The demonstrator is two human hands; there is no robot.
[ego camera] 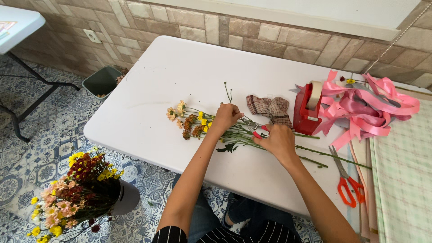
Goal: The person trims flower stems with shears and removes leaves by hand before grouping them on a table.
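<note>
Packages: none in view on the table or the floor.
Labels: none that can be made out on any item.
Signs: none on the tiled wall.
Screens: none anywhere in the head camera's view.

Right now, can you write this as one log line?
left hand: pinching flower stems | right hand: pressing stems, red-handled tool partly hidden | table: orange scissors, tape dispenser, pink ribbon

White folding table (148,103) against a beige tiled wall (270,31); blue patterned floor tiles (54,135); soft daylight
</note>
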